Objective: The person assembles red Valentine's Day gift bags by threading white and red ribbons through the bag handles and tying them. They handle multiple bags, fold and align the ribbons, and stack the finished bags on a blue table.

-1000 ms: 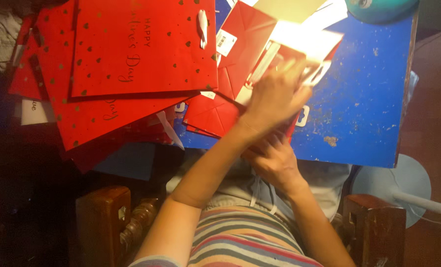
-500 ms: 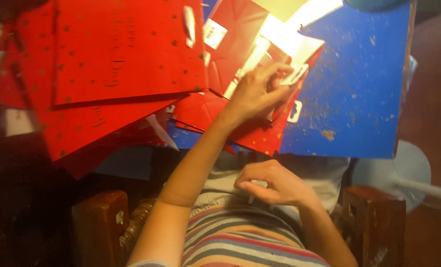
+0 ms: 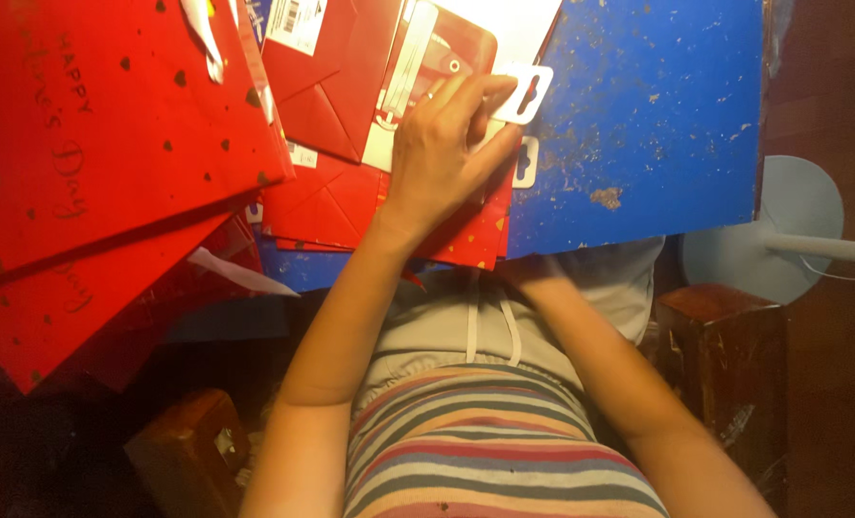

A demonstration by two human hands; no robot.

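Note:
My left hand (image 3: pixel 442 144) lies on a stack of flat red gift bags (image 3: pixel 331 206) on a worn blue table (image 3: pixel 657 115). Its fingers curl over the top bag (image 3: pixel 446 53), their tips at a white hang tab (image 3: pixel 531 91). The thumb presses along the bag's right edge, beside a second white tab (image 3: pixel 526 163). My right forearm (image 3: pixel 600 355) runs up from the lower right. My right hand is hidden under the table's near edge, by my lap.
A pile of larger red gift bags (image 3: pixel 111 125) with small dark hearts overhangs the table's left side. Wooden chair arms stand at my left (image 3: pixel 187 441) and right (image 3: pixel 725 336). A pale round stand base (image 3: pixel 792 221) with a white pole sits at the right.
My right hand has dropped from the bags to my lap and then under the table edge. My left hand stays on the stack, now with its fingertips at the white tab.

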